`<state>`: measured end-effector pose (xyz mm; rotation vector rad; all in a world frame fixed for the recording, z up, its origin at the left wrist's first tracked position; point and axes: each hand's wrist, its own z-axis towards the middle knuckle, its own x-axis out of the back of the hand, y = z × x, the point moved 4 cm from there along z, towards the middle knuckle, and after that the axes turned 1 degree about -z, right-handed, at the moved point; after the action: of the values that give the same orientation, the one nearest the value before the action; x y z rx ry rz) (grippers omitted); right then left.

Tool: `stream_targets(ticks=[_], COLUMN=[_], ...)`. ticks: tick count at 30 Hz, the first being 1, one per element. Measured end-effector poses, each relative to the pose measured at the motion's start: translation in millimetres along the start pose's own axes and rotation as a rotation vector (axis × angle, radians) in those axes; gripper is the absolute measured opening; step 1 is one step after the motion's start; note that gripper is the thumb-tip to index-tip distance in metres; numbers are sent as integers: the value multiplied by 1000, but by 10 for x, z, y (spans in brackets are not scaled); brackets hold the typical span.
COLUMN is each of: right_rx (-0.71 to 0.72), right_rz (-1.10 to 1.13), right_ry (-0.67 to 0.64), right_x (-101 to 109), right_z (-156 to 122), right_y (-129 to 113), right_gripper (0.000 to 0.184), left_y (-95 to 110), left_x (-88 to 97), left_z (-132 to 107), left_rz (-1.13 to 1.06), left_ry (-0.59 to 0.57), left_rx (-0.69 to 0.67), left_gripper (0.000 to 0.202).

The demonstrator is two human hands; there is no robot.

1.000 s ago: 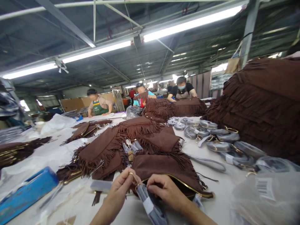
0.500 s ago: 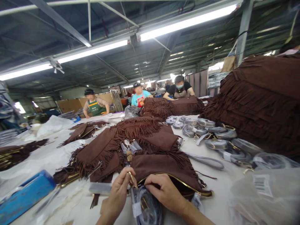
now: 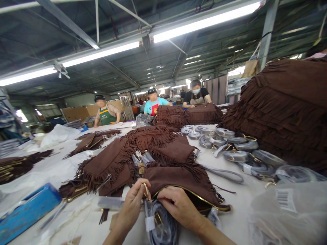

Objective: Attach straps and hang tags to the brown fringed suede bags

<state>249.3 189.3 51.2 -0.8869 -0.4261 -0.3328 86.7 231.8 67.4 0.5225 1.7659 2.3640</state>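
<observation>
A brown suede fringed bag (image 3: pixel 184 182) with a gold zipper edge lies open at the near table edge. My left hand (image 3: pixel 133 204) pinches a small gold zipper pull (image 3: pixel 146 191) at the bag's mouth. My right hand (image 3: pixel 178 206) is closed over a bagged, coiled grey strap (image 3: pixel 159 226) that sits at the bag's opening, between both hands. More brown fringed bags (image 3: pixel 120 160) lie spread just beyond.
Several bagged grey straps (image 3: pixel 237 153) lie to the right, beside a tall stack of fringed bags (image 3: pixel 286 109). A blue box (image 3: pixel 25 212) sits at the near left and a clear plastic bag (image 3: pixel 288 211) at the near right. Three people work across the table.
The bagged strap has gone from standing up between my hands to lying coiled at the bag's mouth. My hands have shifted slightly lower and closer together.
</observation>
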Motion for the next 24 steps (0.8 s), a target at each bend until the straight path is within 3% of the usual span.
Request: stream_targets(ticks=[11,24], right_rx=[-8,8], right_rz=[14,40], right_ry=[91,36], right_x=[53,24], right_z=[18,20], right_y=[60,68], right_gripper=[18,17], left_y=[-31,-60], left_x=[-66,-99], left_z=[118,162], left_rz=[44,41], left_ry=[12,27], left_rx=[-7,24], left_gripper=[50,49])
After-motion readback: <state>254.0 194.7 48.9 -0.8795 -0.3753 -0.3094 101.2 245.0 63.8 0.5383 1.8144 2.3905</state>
